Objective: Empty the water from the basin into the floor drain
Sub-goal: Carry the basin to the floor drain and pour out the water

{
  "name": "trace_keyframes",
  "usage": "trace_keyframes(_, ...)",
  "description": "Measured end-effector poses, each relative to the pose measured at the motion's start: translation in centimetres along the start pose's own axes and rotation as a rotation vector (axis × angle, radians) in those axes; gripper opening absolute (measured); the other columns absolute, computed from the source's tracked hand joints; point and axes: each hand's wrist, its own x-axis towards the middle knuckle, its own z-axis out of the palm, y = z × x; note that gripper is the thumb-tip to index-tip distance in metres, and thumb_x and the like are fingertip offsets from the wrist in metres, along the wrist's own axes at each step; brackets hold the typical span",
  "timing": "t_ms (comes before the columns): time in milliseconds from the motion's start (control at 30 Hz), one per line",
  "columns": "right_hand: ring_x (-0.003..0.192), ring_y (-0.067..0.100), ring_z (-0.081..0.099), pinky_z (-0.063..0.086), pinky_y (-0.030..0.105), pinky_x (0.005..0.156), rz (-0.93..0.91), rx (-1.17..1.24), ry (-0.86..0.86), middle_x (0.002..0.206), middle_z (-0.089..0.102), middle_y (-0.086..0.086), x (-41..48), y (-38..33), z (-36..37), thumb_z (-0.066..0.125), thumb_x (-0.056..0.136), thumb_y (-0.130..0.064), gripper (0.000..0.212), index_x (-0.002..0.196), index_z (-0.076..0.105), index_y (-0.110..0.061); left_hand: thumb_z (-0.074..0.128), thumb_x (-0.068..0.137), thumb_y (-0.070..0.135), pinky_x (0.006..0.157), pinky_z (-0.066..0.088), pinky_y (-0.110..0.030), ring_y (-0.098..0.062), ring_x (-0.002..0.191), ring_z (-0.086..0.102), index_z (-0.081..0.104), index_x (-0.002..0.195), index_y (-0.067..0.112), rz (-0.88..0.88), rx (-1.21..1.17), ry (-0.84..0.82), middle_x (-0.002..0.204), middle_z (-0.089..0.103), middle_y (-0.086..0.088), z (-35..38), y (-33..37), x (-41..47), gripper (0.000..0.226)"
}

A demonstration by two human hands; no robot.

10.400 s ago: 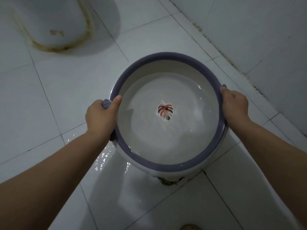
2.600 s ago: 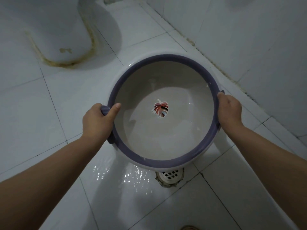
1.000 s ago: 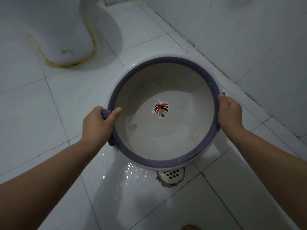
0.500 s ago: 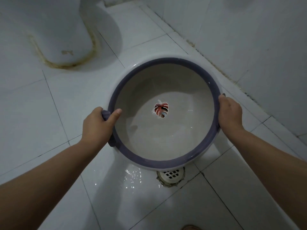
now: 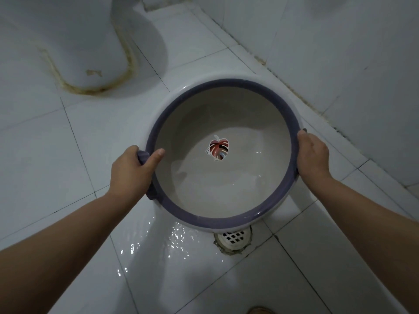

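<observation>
A round white basin (image 5: 223, 114) with a purple rim and a red leaf picture on its bottom is tilted toward me above the floor. A shallow pool of water lies in its near half. My left hand (image 5: 130, 172) grips the purple handle on the basin's left side, thumb over the rim. My right hand (image 5: 311, 155) holds the rim on the right side. The white grated floor drain (image 5: 233, 239) shows just below the basin's near edge, partly hidden by it. Water glistens on the tiles (image 5: 163, 245) left of the drain.
A white toilet base (image 5: 74, 48) with a stained seal stands at the upper left. A tiled wall (image 5: 340, 53) runs along the right, close behind the basin. White floor tiles surround the drain.
Since ten seconds ago the basin is tilted toward me and holds far less water. The drain is uncovered and the wet patch on the tiles has spread. Over the last second little has moved.
</observation>
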Motion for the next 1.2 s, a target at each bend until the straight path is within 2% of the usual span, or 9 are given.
trace_keyframes(400,0.057,0.011,0.043,0.036,0.028,0.054,0.009,0.018,-0.006,0.062,0.046,-0.002,-0.19,0.20,-0.43,0.038,0.092,-0.036,0.034,0.061,0.044,-0.023,0.058,0.084,0.041,0.048,0.031,-0.024,-0.009,0.055,0.042,0.035,0.060,0.022,0.015,0.006,-0.015,0.059,0.045,0.002,0.05,0.16,-0.26,0.039)
trace_keyframes(600,0.055,0.010,0.040,0.032,0.027,0.050,0.002,0.028,-0.001,0.059,0.042,-0.002,-0.32,0.06,-0.55,0.039,0.093,-0.033,0.037,0.057,0.040,-0.024,0.059,0.084,0.041,0.048,0.031,-0.024,-0.009,0.056,0.044,0.036,0.061,0.022,0.012,0.005,-0.014,0.060,0.047,0.001,0.11,0.21,-0.28,0.038)
trace_keyframes(900,0.055,0.009,0.044,0.034,0.023,0.050,0.133,0.139,0.016,0.060,0.046,-0.003,-0.48,-0.22,-0.34,0.041,0.091,-0.030,0.035,0.056,0.044,-0.024,0.059,0.083,0.042,0.047,0.031,-0.024,-0.010,0.056,0.045,0.037,0.060,0.020,0.028,0.009,-0.016,0.060,0.048,0.000,0.16,0.09,-0.25,0.038)
trace_keyframes(1033,0.054,0.010,0.043,0.034,0.010,0.040,0.124,0.141,0.024,0.059,0.045,-0.002,-0.54,-0.26,-0.36,0.041,0.092,-0.028,0.037,0.055,0.043,-0.024,0.059,0.083,0.042,0.048,0.032,-0.024,-0.010,0.056,0.045,0.037,0.060,0.021,0.032,0.013,-0.018,0.059,0.048,0.001,0.14,0.07,-0.25,0.038)
trace_keyframes(1200,0.047,0.005,0.041,0.033,0.014,0.039,0.144,0.139,0.029,0.055,0.043,-0.004,-0.68,-0.32,-0.41,0.042,0.091,-0.029,0.039,0.052,0.041,-0.025,0.059,0.083,0.042,0.048,0.033,-0.025,-0.011,0.056,0.045,0.037,0.060,0.020,0.039,0.017,-0.027,0.059,0.047,0.001,0.15,-0.05,-0.39,0.039)
